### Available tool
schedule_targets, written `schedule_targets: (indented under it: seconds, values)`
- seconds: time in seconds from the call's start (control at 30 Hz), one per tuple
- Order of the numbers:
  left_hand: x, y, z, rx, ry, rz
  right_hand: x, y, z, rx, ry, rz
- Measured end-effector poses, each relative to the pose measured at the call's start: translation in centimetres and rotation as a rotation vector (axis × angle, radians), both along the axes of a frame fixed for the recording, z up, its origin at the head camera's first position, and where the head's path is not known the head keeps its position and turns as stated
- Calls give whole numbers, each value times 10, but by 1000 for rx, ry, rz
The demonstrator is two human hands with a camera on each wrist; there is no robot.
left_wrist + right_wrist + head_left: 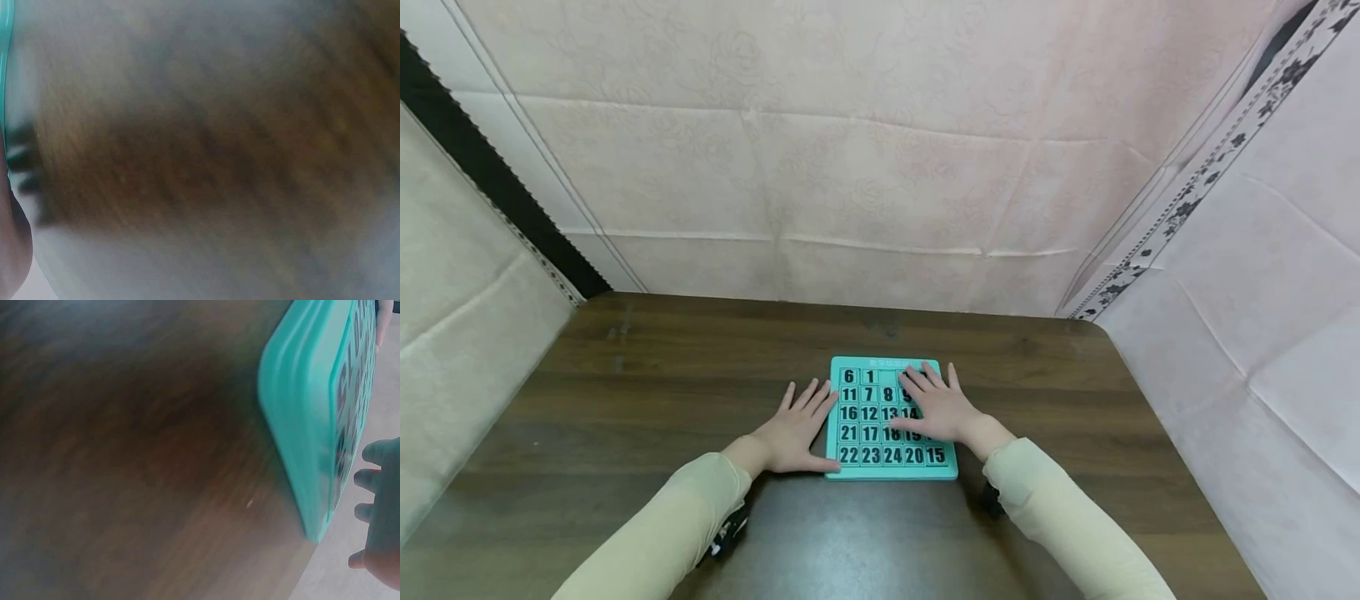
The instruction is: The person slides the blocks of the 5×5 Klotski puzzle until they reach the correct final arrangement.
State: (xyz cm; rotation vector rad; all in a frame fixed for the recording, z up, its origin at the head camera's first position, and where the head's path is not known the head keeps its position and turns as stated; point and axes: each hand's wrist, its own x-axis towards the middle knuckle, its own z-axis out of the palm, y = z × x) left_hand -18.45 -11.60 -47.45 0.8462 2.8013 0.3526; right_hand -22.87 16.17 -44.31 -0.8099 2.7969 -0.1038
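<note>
Sleeves [658,529] are worn. The number board [870,424] is bordered by the left hand [792,433], overlapped by the right hand [945,413], both splayed.

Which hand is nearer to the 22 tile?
Left. The left hand is just left of the 22 tile; the right hand is farther away, over the right side of the board.

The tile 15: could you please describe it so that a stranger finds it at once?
On the brown table lies a turquoise number board. The tile 15 is in its bottom-right square, beside tile 20, with the lowest number of that row.
</note>
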Motion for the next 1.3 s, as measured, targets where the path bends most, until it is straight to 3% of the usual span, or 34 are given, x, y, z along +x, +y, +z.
schedule_targets:
  seconds: [0.6, 0.87, 1.3]
  values:
    - [-1, -1, -2, 6, 11, -7, 1, -2, 0, 5, -1, 10]
    - [-2, 0, -2, -16, -21, 15, 1, -12, -1, 30, 20, 34]
    - [-1, 1, 0, -19, -21, 16, -3, -11, -2, 13, -12, 22]
